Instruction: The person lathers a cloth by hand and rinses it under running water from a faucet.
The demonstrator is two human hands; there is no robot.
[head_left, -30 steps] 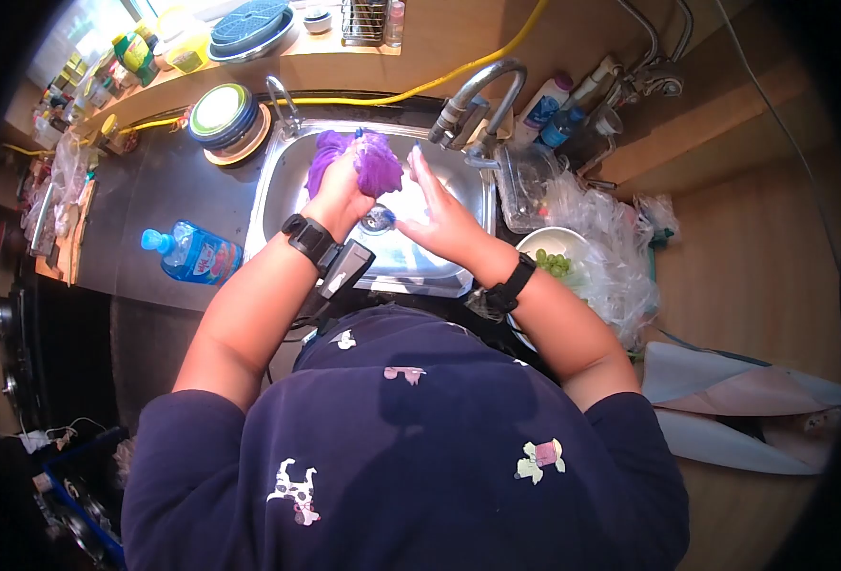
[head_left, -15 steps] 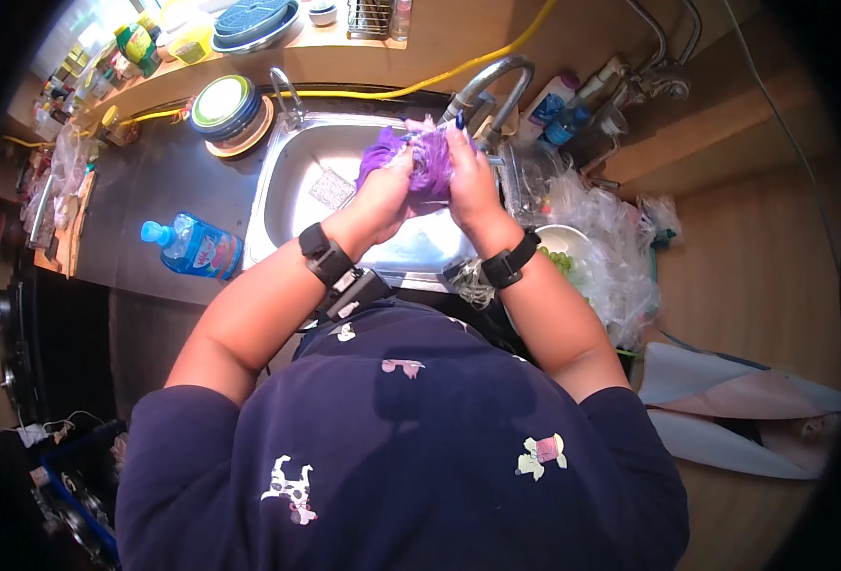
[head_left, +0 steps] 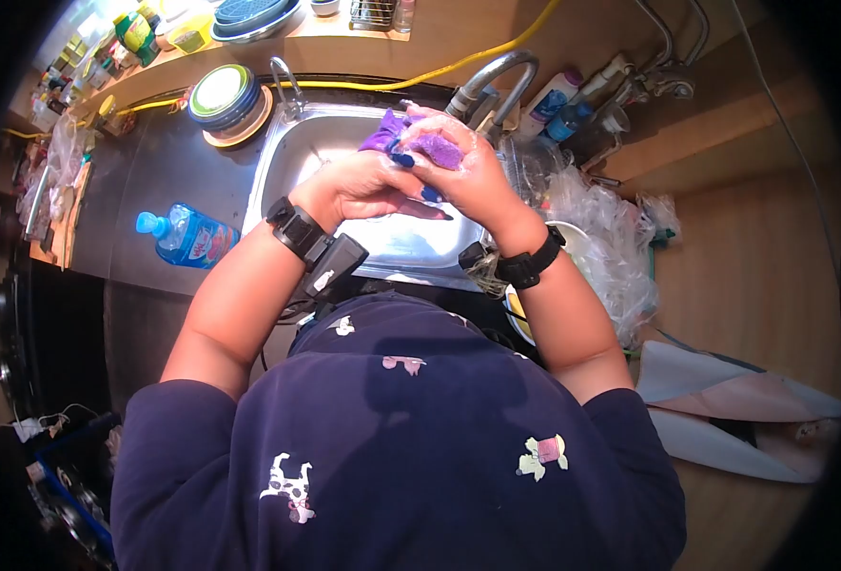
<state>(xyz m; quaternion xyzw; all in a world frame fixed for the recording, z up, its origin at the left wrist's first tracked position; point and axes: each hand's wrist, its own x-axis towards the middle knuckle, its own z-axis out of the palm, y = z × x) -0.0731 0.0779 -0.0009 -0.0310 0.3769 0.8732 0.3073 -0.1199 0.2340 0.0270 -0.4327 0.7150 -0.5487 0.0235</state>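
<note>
A bunched purple cloth [head_left: 438, 149] with white suds on it is squeezed between my two hands over the metal sink [head_left: 266, 181]. My right hand [head_left: 473, 176] wraps round it from the right, fingers curled, with foam on the skin. From the left, my left hand [head_left: 368, 183] presses against the cloth and the right hand. Its fingers are closed and partly hidden under the other hand. One fold of the cloth sticks out beyond the left thumb. The curved faucet [head_left: 501, 68] stands just behind my hands.
On the dark counter left of the sink stand a blue bottle [head_left: 197, 238] and a stack of plates [head_left: 223, 100]. Clear plastic bags [head_left: 611, 247] and a white bowl [head_left: 573, 233] lie to the right. A yellow hose [head_left: 459, 71] runs along the back wall.
My hands have turned and closed together, pressing the cloth into a smaller bunch. The left hand has moved slightly left and lower. The grey mesh piece seen in the sink before is hidden now.
</note>
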